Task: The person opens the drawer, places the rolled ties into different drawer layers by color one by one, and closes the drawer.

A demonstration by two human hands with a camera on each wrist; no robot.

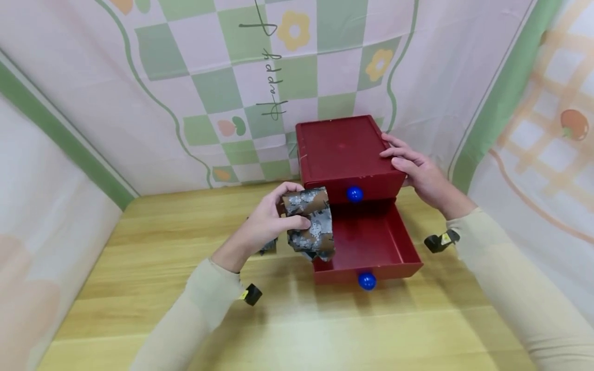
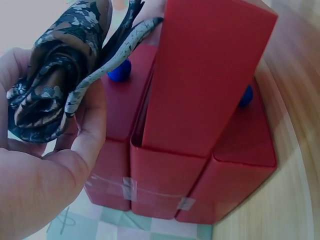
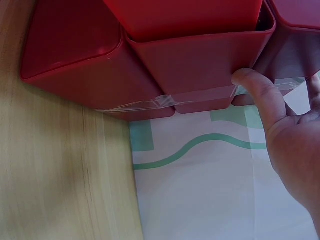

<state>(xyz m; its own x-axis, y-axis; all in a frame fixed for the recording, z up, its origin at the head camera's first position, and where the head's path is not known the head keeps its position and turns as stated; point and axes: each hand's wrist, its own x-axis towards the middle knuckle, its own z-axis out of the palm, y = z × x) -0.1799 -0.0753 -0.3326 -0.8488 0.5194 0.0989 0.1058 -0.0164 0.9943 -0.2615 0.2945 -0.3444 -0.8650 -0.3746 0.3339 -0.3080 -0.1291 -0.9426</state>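
Observation:
My left hand [image 1: 274,219] grips a rolled camouflage-print cloth [image 1: 313,226] in brown, grey and black, thumb on its near face. In the left wrist view the cloth [image 2: 65,75] is bunched, and a narrow loose strip hangs off it. It is held at the left side of a pulled-out red drawer [image 1: 371,272] with a blue knob. That drawer belongs to a red drawer cabinet [image 1: 343,147], whose top drawer is closed. My right hand [image 1: 419,172] rests on the cabinet's top right edge; in the right wrist view its thumb [image 3: 260,92] touches the middle unit's side.
Clear tape [image 3: 200,95] runs across the stacked units' sides. A dark patterned piece [image 1: 268,247] shows behind my left wrist, partly hidden. The wooden table [image 1: 153,247] meets a printed cloth backdrop [image 1: 260,93] behind the cabinet.

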